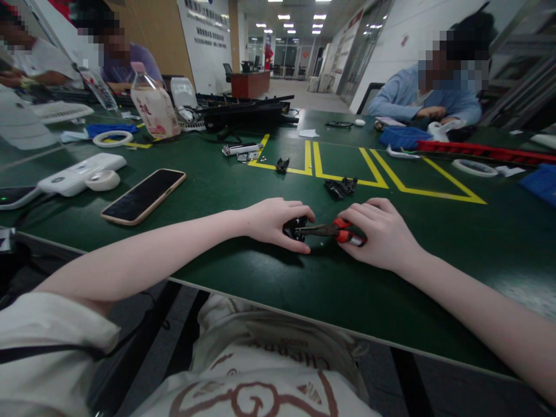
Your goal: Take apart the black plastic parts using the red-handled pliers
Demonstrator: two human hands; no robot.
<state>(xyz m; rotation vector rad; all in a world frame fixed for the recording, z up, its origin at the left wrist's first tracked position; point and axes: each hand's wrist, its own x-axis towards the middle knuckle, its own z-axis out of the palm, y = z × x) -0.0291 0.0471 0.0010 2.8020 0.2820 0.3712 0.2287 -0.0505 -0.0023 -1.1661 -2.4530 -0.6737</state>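
My left hand (273,223) rests on the green table (243,191) and grips a small black part (294,227). My right hand (382,234) holds red-handled pliers (336,230), whose dark jaws point left and meet the black part between my hands. A pile of similar black parts (341,187) lies just beyond my right hand, and one more black piece (282,165) sits farther back near the yellow tape lines.
A phone (143,195) lies face up to the left, beside a white device (80,174) and a tape roll (102,180). A bottle (154,107), a keyboard (247,110) and blue trays (403,138) stand farther back. Other people sit across the table.
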